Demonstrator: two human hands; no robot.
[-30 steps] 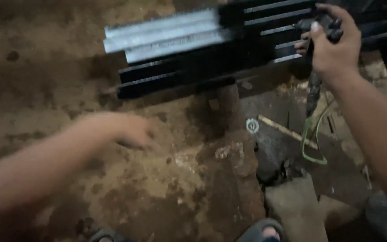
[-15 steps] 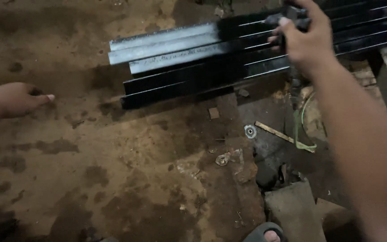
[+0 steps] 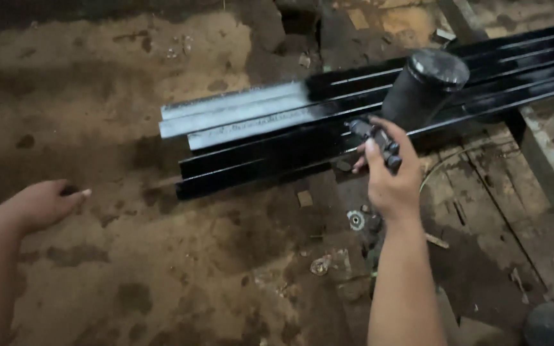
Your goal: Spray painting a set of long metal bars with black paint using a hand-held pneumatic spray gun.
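the right hand is clamped on a spray gun with a dark cup, just over the half-blackened metal bars. the left hand rests on the dirt floor, fingers curled loosely, holding nothing.

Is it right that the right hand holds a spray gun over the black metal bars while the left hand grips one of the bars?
Not quite. In the head view the right hand does hold the spray gun over the black metal bars, but the left hand rests on the dirt floor, well apart from the bars.
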